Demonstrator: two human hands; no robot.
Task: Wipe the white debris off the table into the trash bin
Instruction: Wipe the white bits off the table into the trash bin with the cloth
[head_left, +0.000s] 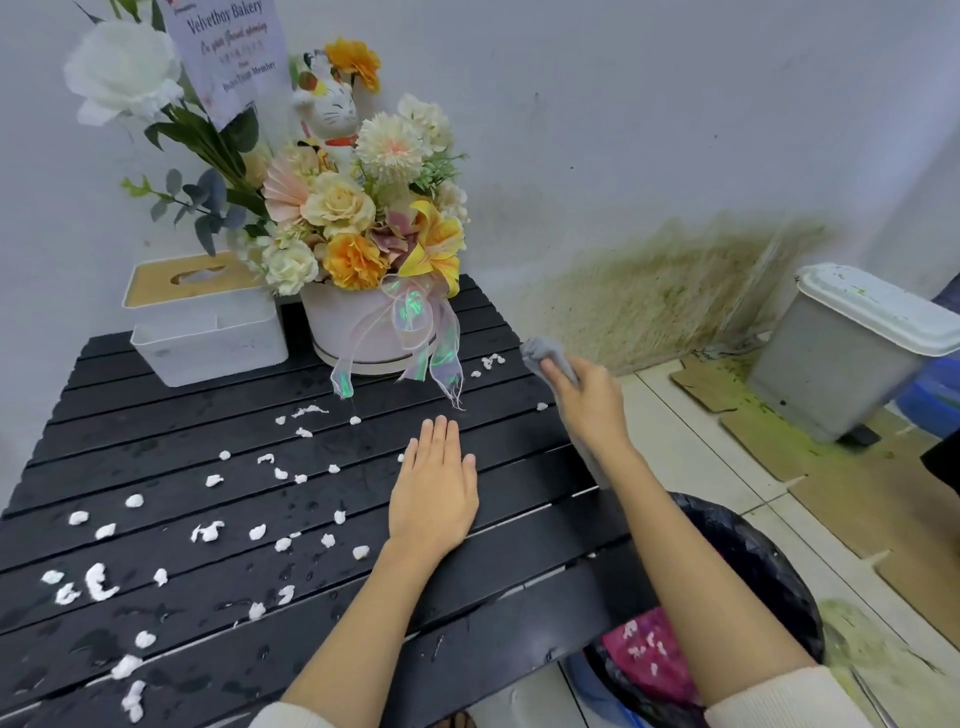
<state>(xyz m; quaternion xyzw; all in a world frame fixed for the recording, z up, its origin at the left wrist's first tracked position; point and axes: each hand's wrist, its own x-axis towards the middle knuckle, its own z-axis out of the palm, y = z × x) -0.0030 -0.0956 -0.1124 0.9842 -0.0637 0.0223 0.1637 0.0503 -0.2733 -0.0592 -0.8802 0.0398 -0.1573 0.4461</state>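
Observation:
Several bits of white debris (208, 531) lie scattered over the black slatted table (171, 431), mostly on its left and middle; a few more sit near the far right edge. My left hand (434, 491) lies flat on the table, fingers straight and together. My right hand (589, 405) grips a grey cloth (545, 356) at the table's right edge, the cloth bunched above the fingers and hanging below the wrist. A trash bin (753, 566) lined with a black bag stands on the floor under the table's right front corner, with pink waste and white bits inside.
A flower arrangement in a pale round box (358, 332) and a white tissue box (208, 327) stand at the table's back. A grey lidded bin (847, 358) stands by the wall at right. Cardboard sheets (831, 483) cover the tiled floor.

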